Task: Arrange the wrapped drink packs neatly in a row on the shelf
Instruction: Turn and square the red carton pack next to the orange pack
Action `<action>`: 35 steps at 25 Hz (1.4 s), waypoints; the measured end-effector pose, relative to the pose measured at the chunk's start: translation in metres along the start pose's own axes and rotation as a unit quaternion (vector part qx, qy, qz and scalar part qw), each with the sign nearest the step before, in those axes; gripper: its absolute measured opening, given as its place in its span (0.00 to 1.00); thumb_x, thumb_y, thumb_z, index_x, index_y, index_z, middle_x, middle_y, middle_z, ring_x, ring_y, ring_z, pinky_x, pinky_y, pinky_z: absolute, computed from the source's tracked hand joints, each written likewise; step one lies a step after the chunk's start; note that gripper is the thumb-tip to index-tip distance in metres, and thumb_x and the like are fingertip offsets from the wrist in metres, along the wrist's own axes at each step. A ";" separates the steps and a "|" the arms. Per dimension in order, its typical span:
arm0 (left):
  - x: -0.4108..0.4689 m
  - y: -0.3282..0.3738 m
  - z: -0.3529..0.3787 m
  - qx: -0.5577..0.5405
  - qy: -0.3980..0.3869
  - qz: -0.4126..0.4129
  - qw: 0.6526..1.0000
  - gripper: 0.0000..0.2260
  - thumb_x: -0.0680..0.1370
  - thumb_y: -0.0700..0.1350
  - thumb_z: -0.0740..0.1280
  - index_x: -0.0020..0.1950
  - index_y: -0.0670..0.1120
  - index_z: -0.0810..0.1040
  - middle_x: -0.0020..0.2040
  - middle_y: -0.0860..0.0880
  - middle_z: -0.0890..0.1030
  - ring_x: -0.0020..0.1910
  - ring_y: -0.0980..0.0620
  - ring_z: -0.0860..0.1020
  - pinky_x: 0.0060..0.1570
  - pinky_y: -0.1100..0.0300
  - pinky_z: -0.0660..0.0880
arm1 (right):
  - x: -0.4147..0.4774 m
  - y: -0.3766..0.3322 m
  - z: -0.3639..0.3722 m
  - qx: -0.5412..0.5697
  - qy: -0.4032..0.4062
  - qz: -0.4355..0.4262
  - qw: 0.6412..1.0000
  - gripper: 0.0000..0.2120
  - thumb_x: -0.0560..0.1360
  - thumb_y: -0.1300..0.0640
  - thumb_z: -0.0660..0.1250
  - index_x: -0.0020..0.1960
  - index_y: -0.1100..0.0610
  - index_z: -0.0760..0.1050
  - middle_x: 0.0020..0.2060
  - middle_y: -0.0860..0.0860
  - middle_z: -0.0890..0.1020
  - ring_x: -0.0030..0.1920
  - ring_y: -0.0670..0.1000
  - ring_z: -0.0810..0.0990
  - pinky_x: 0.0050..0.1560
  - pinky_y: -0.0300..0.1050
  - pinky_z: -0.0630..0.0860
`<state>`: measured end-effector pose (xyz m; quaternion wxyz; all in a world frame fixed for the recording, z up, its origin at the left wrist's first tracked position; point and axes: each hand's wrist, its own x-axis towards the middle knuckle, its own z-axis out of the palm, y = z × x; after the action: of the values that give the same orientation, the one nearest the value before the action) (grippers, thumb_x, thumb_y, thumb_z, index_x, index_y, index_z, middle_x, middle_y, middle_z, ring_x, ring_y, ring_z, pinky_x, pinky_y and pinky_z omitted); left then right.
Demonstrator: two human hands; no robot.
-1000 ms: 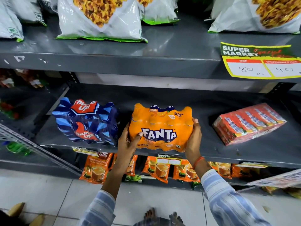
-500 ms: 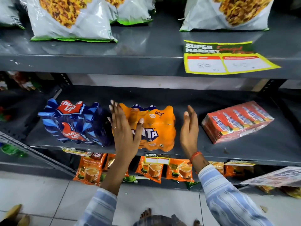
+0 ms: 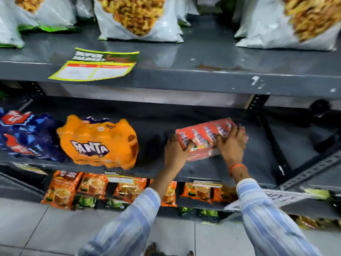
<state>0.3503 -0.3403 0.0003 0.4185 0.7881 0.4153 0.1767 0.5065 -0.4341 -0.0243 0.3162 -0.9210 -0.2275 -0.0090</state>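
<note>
Lowest in the frame, two blue-and-white striped sleeves (image 3: 262, 215) reach up toward the grey metal middle shelf (image 3: 212, 172). The left hand (image 3: 175, 154) sits at the lower-left corner of the red shrink-wrapped pack of small drink cartons (image 3: 204, 139), its fingers curled over that corner, while the right hand (image 3: 230, 143) lies over the pack's right end, fingers spread and bent down onto the film. Motion blur hides whether either thumb is tucked underneath.

The red pack lies right of centre, skewed to the shelf edge and well apart from the orange film-wrapped Fanta bottle pack (image 3: 99, 145) at centre left. That one stands just beside the blue-and-red wrapped cola pack (image 3: 27, 137) at the far left edge.

By my reading, the carton pack is boxy and fairly stiff, moderately heavy, and its glossy wrap is likely slick, so gripping the two short ends and sliding it along the shelf looks safer than lifting by the film. The bottle packs look heavier and lumpier, their wrap loose at the corners.

Above, white snack bags (image 3: 138, 19) line the top shelf (image 3: 203, 76).
</note>
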 end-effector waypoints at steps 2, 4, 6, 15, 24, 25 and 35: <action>0.010 0.002 0.018 -0.051 -0.029 -0.121 0.991 0.21 0.75 0.51 0.66 0.58 0.35 0.75 0.57 0.34 0.80 0.58 0.37 0.78 0.53 0.50 0.73 | 0.023 0.028 -0.008 0.041 -0.047 0.090 0.994 0.33 0.73 0.50 0.67 0.69 0.69 0.62 0.69 0.68 0.67 0.70 0.65 0.64 0.71 0.55 0.57; 0.018 -0.001 0.025 -0.061 -0.031 -0.150 0.986 0.20 0.75 0.51 0.68 0.54 0.34 0.77 0.54 0.34 0.81 0.54 0.37 0.79 0.50 0.50 0.74 | 0.039 0.042 -0.012 0.136 -0.107 0.138 0.975 0.30 0.72 0.50 0.70 0.64 0.67 0.67 0.63 0.66 0.75 0.64 0.63 0.73 0.64 0.52 0.66; 0.023 -0.007 0.029 -0.099 -0.031 -0.160 0.982 0.20 0.74 0.50 0.69 0.56 0.35 0.76 0.55 0.35 0.81 0.54 0.38 0.80 0.53 0.50 0.75 | 0.041 0.046 -0.012 0.211 -0.112 0.152 0.959 0.26 0.69 0.49 0.73 0.60 0.63 0.70 0.58 0.62 0.80 0.56 0.59 0.79 0.57 0.49 0.72; 0.011 -0.021 0.035 -0.110 -0.020 -0.073 0.991 0.22 0.76 0.51 0.66 0.65 0.41 0.69 0.60 0.41 0.79 0.57 0.42 0.78 0.50 0.60 0.71 | 0.029 0.060 -0.001 0.347 -0.068 0.142 0.925 0.24 0.66 0.51 0.75 0.56 0.54 0.68 0.57 0.58 0.80 0.52 0.56 0.80 0.59 0.57 0.77; 0.008 -0.013 0.028 -0.091 -0.061 -0.088 0.990 0.22 0.71 0.50 0.72 0.61 0.43 0.73 0.59 0.43 0.81 0.57 0.44 0.79 0.53 0.57 0.74 | 0.035 0.046 -0.010 0.215 -0.045 0.143 0.965 0.28 0.67 0.43 0.73 0.59 0.59 0.73 0.57 0.60 0.82 0.57 0.61 0.80 0.59 0.51 0.74; 0.010 -0.013 0.024 -0.075 -0.060 -0.092 0.991 0.21 0.70 0.51 0.73 0.59 0.43 0.76 0.58 0.43 0.82 0.56 0.44 0.80 0.53 0.55 0.75 | 0.035 0.042 -0.016 0.184 -0.035 0.137 0.973 0.30 0.66 0.40 0.72 0.60 0.58 0.74 0.57 0.60 0.82 0.57 0.61 0.79 0.59 0.50 0.74; 0.010 -0.006 -0.016 0.053 0.097 -0.074 0.991 0.21 0.74 0.61 0.64 0.35 0.43 0.77 0.43 0.39 0.84 0.45 0.39 0.82 0.38 0.57 0.69 | 0.043 0.028 -0.036 0.164 0.035 0.143 0.975 0.25 0.73 0.38 0.64 0.50 0.60 0.82 0.50 0.63 0.84 0.55 0.63 0.79 0.56 0.48 0.74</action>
<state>0.3429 -0.3224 0.0039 0.3456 0.7558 0.5197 0.1981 0.5613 -0.4573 -0.0046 0.4689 -0.8786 -0.0807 0.0417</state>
